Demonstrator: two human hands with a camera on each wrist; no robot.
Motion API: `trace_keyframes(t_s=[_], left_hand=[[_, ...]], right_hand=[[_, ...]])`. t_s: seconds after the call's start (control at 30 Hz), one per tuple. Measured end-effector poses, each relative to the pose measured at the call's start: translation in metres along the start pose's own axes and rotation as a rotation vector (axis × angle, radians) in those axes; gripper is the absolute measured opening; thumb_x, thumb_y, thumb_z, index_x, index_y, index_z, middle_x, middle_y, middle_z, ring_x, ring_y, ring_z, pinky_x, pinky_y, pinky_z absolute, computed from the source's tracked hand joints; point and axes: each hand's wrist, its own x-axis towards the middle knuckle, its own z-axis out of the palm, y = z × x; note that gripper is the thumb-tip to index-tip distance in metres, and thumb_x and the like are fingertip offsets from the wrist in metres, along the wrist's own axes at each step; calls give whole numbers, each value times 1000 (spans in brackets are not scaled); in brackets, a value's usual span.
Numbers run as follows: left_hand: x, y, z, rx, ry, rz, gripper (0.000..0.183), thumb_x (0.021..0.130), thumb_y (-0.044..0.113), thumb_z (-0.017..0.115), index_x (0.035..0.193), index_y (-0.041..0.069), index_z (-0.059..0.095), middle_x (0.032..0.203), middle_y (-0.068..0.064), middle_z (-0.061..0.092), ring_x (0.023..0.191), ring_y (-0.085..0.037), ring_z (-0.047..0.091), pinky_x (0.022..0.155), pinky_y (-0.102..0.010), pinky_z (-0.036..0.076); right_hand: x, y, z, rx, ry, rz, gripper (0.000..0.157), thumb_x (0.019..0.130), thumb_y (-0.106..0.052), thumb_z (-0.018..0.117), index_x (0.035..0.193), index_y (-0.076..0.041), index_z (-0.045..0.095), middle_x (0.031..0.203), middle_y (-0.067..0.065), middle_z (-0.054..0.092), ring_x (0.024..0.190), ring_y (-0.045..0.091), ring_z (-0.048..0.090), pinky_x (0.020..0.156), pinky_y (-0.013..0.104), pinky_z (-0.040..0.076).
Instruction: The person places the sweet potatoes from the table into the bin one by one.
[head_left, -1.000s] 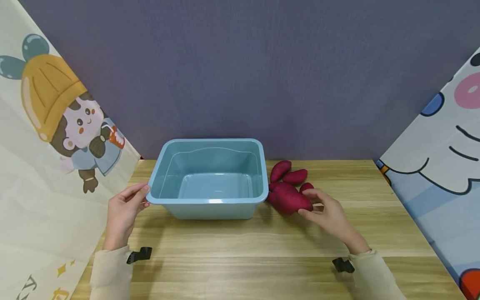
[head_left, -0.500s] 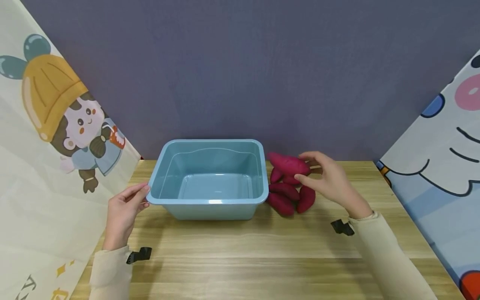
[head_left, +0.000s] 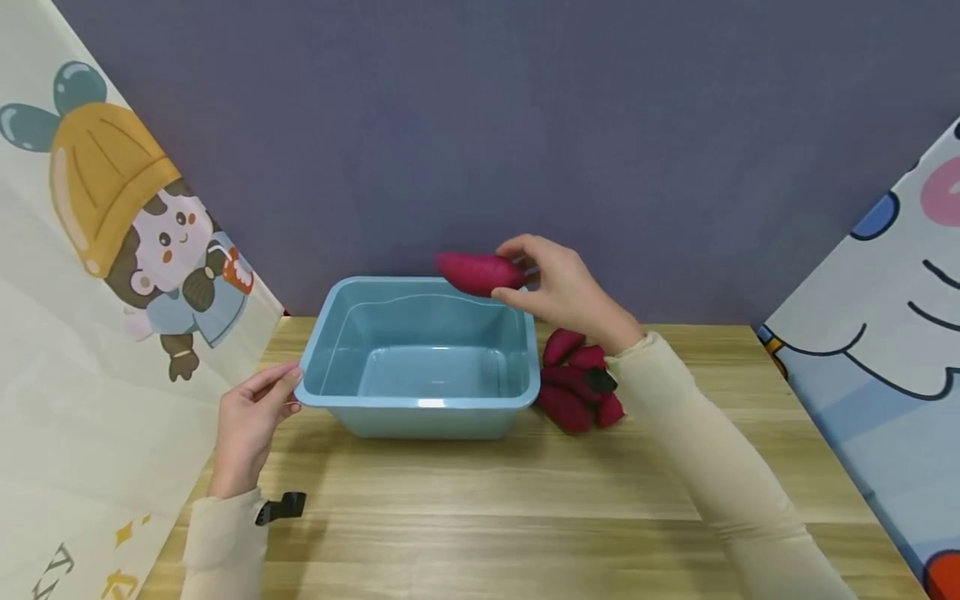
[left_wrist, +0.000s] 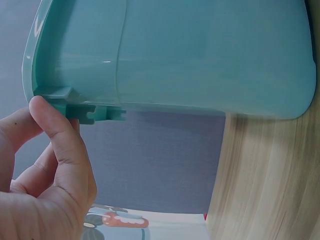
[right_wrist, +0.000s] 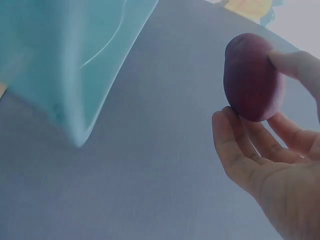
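A light blue plastic basin stands on the table, its inside bare. My left hand pinches the rim at its left front corner; in the left wrist view the thumb lies against the rim's edge. Above the basin's back right part, my right hand holds a red-purple sweet potato by one end, between thumb and fingers. The right wrist view shows that sweet potato end-on, clear of the basin wall. Several more sweet potatoes lie against the basin's right side, partly hidden by the right wrist.
The wooden table ends at a grey-blue wall right behind the basin. Printed sheets flank it: a cartoon child sheet on the left, a blue and white sheet on the right.
My right hand has lifted the big sweet potato off the heap and carried it up and left over the basin's back edge. The left hand and the basin stay in place.
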Motion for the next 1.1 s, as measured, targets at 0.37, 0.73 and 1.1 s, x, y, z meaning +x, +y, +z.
trace_keyframes(t_s=[0.37, 0.73, 1.1], left_hand=[[-1, -1, 1, -3, -7, 11, 38, 89, 23, 79, 117, -2, 71, 94, -1, 70, 71, -11, 65, 60, -21, 57], [-2, -2, 0, -2, -2, 13, 37, 90, 23, 78, 117, -1, 71, 96, 0, 70, 69, -10, 65, 60, -20, 57], [1, -2, -1, -17, 10, 13, 37, 89, 23, 79, 116, -1, 72, 94, -1, 71, 69, -11, 65, 59, -21, 57]], right_hand=[[61, -9, 60, -6, -149, 11, 48, 88, -28, 80, 127, -10, 60, 119, 1, 61, 101, 14, 57, 81, 26, 54], [80, 13, 123, -77, -353, 78, 46, 89, -25, 78, 126, -4, 60, 121, 8, 65, 103, 16, 59, 85, 27, 51], [77, 20, 137, -151, -482, 148, 46, 90, -27, 78, 125, -4, 59, 116, 7, 65, 99, 19, 59, 84, 29, 53]])
